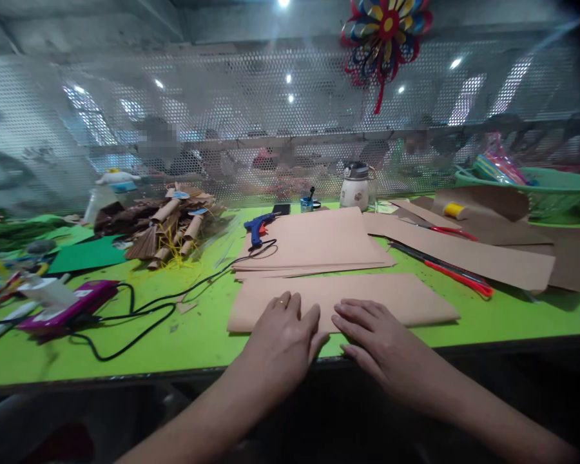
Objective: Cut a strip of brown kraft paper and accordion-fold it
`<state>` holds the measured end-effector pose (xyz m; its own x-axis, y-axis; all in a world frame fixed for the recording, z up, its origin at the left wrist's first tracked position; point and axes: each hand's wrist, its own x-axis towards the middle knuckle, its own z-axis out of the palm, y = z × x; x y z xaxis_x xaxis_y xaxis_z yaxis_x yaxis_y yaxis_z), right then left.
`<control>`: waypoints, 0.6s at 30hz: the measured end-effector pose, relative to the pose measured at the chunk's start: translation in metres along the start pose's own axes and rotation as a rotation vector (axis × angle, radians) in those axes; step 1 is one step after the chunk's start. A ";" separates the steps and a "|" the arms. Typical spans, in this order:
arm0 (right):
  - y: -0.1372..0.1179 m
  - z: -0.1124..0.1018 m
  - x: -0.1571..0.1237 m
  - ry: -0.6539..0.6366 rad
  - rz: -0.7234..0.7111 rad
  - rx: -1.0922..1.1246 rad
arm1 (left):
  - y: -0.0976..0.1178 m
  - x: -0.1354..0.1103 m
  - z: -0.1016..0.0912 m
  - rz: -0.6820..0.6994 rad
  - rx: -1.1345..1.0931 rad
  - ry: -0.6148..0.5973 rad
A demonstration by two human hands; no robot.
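Observation:
A folded sheet of tan kraft paper [391, 298] lies near the front edge of the green table [188, 335]. My left hand [283, 338] rests flat on its near edge, fingers stretched out, a ring on one finger. Just to the right, my right hand [372, 335] also lies flat on the sheet with fingers spread. Both hands press on the paper and hold nothing. Behind the sheet is a stack of the same tan paper [314, 245].
A blue glue gun [258, 225] with a black cord lies behind the stack. Red-handled scissors [457, 274] rest on brown sheets at the right. A pile of rolled paper pieces [167, 225], a pink device [72, 303], a white jar [355, 187] and a green basket [551, 187] stand around.

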<state>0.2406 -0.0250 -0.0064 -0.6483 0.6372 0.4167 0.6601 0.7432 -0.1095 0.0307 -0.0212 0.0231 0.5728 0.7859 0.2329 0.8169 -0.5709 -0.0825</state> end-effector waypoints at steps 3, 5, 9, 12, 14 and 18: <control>0.001 0.002 0.000 0.033 -0.007 0.006 | -0.004 -0.012 0.002 0.024 -0.058 0.075; 0.002 0.003 -0.001 0.049 -0.009 0.006 | -0.007 -0.018 0.005 0.020 -0.085 0.113; 0.003 0.007 -0.002 0.057 -0.020 -0.016 | -0.009 -0.022 0.010 0.009 -0.098 0.115; 0.002 0.007 -0.003 0.047 -0.017 -0.054 | -0.009 -0.022 0.012 0.012 -0.092 0.088; 0.000 0.006 -0.003 0.039 -0.005 -0.075 | -0.010 -0.022 0.012 0.014 -0.081 0.071; -0.002 0.001 -0.001 0.038 -0.015 -0.068 | -0.010 -0.022 0.011 0.021 -0.077 0.063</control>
<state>0.2394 -0.0274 -0.0079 -0.6440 0.6171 0.4522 0.6759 0.7358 -0.0417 0.0106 -0.0306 0.0078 0.5825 0.7582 0.2930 0.7954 -0.6059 -0.0135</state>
